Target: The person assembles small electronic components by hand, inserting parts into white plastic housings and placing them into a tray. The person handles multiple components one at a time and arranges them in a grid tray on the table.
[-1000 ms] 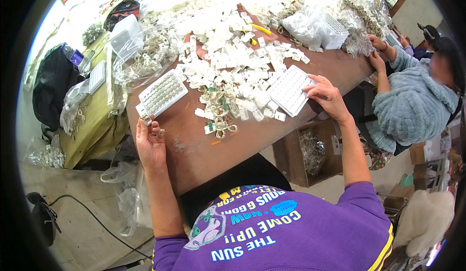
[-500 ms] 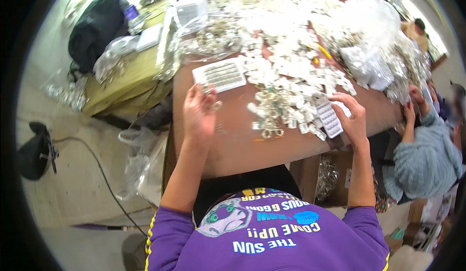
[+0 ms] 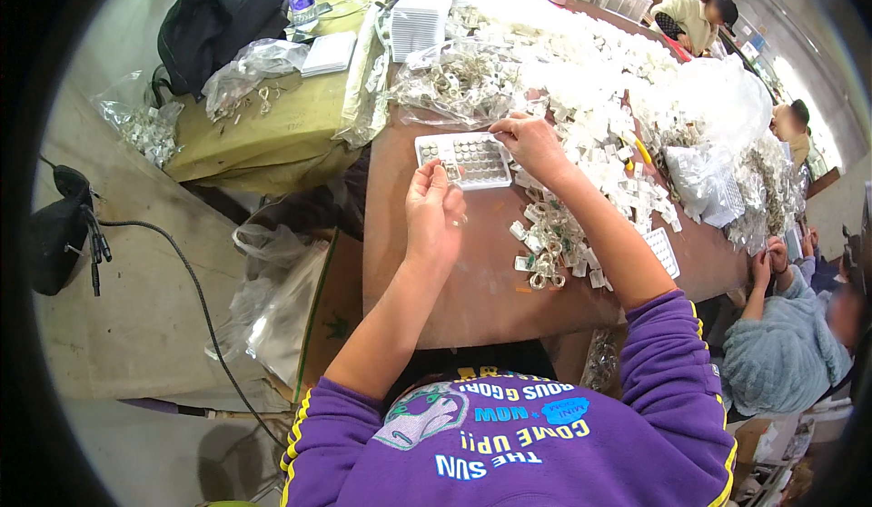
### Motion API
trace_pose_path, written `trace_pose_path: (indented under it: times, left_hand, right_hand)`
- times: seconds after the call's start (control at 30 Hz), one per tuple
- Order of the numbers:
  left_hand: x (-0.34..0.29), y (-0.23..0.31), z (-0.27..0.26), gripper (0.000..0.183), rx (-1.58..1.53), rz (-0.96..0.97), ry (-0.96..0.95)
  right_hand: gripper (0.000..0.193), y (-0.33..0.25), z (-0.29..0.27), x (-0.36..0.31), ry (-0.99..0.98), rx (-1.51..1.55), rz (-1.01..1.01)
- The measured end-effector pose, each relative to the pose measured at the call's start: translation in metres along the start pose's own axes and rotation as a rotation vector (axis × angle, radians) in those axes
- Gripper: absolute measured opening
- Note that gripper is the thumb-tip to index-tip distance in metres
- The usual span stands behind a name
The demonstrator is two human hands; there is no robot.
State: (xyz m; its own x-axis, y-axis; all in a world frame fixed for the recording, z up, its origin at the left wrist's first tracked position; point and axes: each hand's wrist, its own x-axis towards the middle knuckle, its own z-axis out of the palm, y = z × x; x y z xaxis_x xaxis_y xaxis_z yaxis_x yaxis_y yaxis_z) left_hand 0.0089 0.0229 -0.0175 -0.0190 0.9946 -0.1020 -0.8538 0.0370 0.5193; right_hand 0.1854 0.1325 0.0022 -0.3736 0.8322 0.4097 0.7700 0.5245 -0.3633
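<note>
A white tray [image 3: 490, 179] with rows of small round silvery pieces lies on the brown table [image 3: 454, 303] in front of me. My left hand [image 3: 434, 216] is closed at the tray's near left side, pinching a small shiny metal piece [image 3: 451, 172] whose kind I cannot make out. Another shiny bit shows by its palm. Over the tray's far right corner is my right hand [image 3: 538, 146], its thumb and fingers pressed together; anything between them is too small to see. A second white tray [image 3: 661, 251] lies to the right, partly behind my right forearm.
Many small white pieces [image 3: 595, 134] cover the table's middle, with metal rings [image 3: 545, 266] heaped at their near edge. Clear bags [image 3: 708, 175] bulge at the right. White trays [image 3: 420, 21] are stacked at the back left. A co-worker in a blue fluffy sleeve [image 3: 772, 334] sits at the right.
My right hand has left the second tray on the right and crossed to the far right corner of the first tray. The view has shifted; my left hand still holds its small piece.
</note>
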Motion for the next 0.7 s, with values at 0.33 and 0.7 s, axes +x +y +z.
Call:
trace_pose_path:
  times: [0.33,0.7]
  left_hand:
    - [0.002,0.002,-0.002,0.014,-0.17,-0.024,0.039]
    - [0.0,0.003,-0.002,0.014,-0.163,-0.042,-0.004]
  right_hand:
    - [0.013,-0.01,0.004,0.004,-0.014,-0.041,-0.024]
    - [0.012,-0.021,0.017,0.012,-0.036,-0.089,-0.036]
